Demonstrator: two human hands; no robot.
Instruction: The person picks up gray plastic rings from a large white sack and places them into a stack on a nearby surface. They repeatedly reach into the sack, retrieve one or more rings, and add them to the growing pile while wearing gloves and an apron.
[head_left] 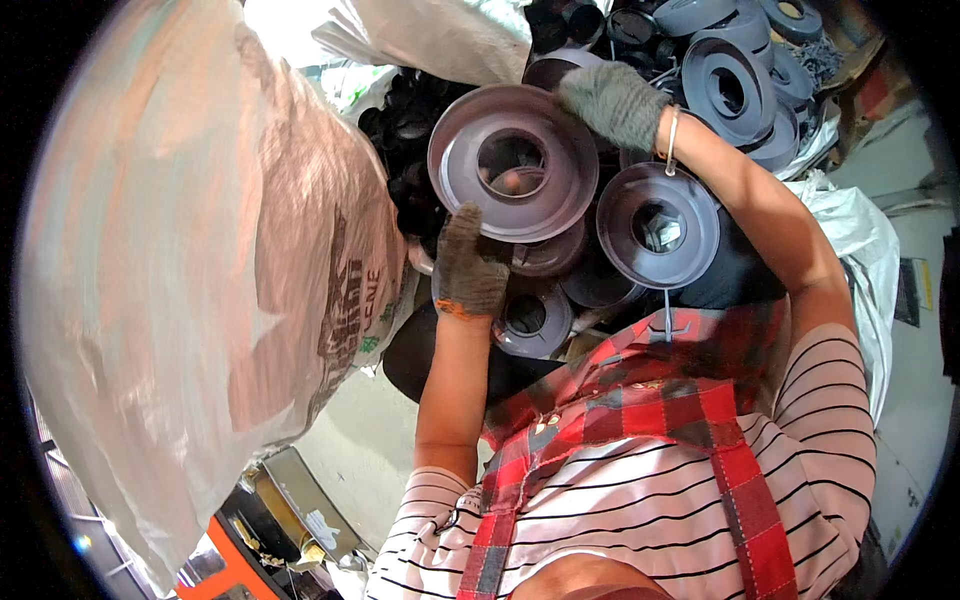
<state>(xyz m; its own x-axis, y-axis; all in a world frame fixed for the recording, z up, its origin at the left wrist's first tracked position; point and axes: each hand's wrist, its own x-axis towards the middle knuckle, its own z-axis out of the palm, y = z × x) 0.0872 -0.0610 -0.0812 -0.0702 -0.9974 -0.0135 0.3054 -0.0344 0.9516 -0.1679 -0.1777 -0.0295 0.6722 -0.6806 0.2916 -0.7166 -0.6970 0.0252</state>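
Observation:
A large round grey plastic ring (450, 135), dish-shaped with a flanged rim and a hole in its middle, is tilted in front of me. My left hand (468, 265), in a dark grey knit glove, grips its lower edge with the thumb over the rim. At the ring's upper right, my right hand (618, 108), gloved too, has its fingers bent down; they hide whether it grips this ring or the grey piece (555, 68) just behind. Below the right wrist lies a second flanged ring (618, 235) with a thin grey strip (668, 315) hanging beneath it.
More grey rings (730, 92) are heaped at the upper right. Black round parts (412, 115) lie behind and left of the large ring. A big pale woven sack (190, 250) fills the left side. White sheeting (850, 230) hangs at the right; an orange frame (225, 560) stands lower left.

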